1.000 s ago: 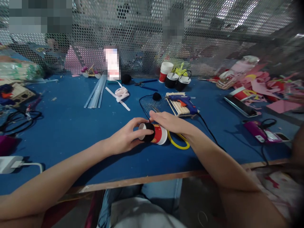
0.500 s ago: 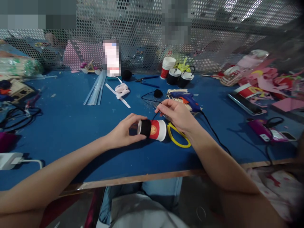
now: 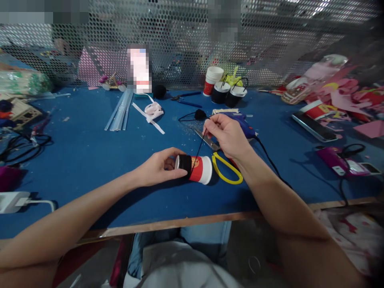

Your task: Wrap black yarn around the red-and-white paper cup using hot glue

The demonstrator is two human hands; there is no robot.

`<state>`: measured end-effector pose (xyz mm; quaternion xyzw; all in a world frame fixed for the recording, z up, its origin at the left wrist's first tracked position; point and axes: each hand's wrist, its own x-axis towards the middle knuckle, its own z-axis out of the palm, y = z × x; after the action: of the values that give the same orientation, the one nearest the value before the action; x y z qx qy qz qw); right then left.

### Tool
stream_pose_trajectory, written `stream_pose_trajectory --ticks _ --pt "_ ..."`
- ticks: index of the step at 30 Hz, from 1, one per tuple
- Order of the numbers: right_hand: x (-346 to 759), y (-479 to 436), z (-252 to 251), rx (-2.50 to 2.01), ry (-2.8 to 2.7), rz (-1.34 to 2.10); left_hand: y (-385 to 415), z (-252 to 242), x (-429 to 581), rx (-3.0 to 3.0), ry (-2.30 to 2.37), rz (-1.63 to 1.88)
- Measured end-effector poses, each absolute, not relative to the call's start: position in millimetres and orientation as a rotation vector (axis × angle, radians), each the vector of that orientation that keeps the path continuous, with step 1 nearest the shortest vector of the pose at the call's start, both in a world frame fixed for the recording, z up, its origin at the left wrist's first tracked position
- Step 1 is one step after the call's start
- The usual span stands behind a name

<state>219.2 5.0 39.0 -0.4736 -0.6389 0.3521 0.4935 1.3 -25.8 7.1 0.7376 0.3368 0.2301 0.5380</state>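
Fingers (image 3: 177,173): left hand (image 3: 154,168) half-spread around cup (image 3: 200,170), right hand (image 3: 229,136) tight on yarn (image 3: 200,146), roomy tabletop (image 3: 207,202) to front edge (image 3: 186,221).

A tapered red-and-white paper cup (image 3: 198,173) is showing a blurred, probably gold emblem (image 3: 197,163) beside a wide black string band (image 3: 185,161), while the flat tabletop (image 3: 144,208) is showing blue.

Perforated metal screen (image 3: 177,40) behind blue tabletop (image 3: 81,152)
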Motion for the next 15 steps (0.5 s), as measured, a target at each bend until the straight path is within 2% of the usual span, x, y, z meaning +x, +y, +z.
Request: stream_pose_trajectory --ticks 9,15 --pt "209 12 36 -1.066 -1.655 0.795 -32 7 3 1.767 0.750 0.500" --pt "206 10 34 -1.134 -1.703 0.821 -35 4 4 1.893 0.676 0.601"
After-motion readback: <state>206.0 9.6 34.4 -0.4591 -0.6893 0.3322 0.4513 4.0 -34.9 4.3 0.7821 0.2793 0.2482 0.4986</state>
